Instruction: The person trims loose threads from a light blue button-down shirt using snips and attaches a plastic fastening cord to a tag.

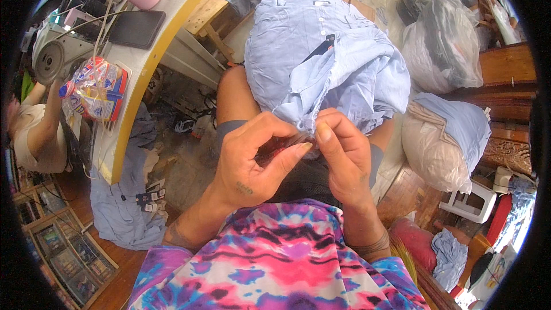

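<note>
Light-blue buttoned garment lies bunched at upper centre of the frame; the right hand has its grip pinched on the edge, the left hand clasps a thin, half-hidden tool, which might snag cloth if that pinch slips.

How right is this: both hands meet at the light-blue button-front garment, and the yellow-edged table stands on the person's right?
Wrong on the side: the head view shows the yellow-edged table on the person's left. The rest holds: the left hand and right hand meet at the light-blue button-front garment.
</note>
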### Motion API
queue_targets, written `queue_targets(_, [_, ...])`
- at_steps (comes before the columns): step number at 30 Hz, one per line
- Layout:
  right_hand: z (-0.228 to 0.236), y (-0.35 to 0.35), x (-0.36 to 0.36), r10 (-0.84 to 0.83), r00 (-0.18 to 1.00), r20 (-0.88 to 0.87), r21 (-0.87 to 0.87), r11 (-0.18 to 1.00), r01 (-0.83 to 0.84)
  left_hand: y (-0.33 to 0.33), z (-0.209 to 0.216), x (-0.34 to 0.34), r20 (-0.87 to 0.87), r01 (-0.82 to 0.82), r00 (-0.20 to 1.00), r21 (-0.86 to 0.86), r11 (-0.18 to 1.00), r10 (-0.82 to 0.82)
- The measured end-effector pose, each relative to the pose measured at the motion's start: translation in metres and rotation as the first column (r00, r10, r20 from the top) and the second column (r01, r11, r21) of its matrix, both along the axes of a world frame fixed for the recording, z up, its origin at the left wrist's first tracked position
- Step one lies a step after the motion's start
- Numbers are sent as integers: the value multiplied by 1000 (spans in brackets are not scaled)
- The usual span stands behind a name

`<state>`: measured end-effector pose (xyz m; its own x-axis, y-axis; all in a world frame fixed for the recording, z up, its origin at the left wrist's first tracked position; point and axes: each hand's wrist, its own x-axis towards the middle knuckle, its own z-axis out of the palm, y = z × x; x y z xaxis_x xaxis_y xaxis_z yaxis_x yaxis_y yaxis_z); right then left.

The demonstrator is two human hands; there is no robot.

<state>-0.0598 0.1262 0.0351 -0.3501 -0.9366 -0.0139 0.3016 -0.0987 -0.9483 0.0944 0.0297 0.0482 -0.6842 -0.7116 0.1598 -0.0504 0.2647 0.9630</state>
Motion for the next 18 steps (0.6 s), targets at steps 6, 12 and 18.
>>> queue_targets(6, [-2, -3, 5, -14, 997, 82, -7, 1000, 15, 6, -12, -3, -195, -89, 975, 96, 991, 107])
queue_targets(12, [-4, 0, 7, -50, 998, 34, 13, 999, 49, -2, 2, -5, -62, -65, 996, 82, 994, 71])
queue_targets(18, [-12, -2, 6, -138, 960, -243, -23, 990, 137, -13, -16, -15, -225, 125, 973, 374, 919, -41])
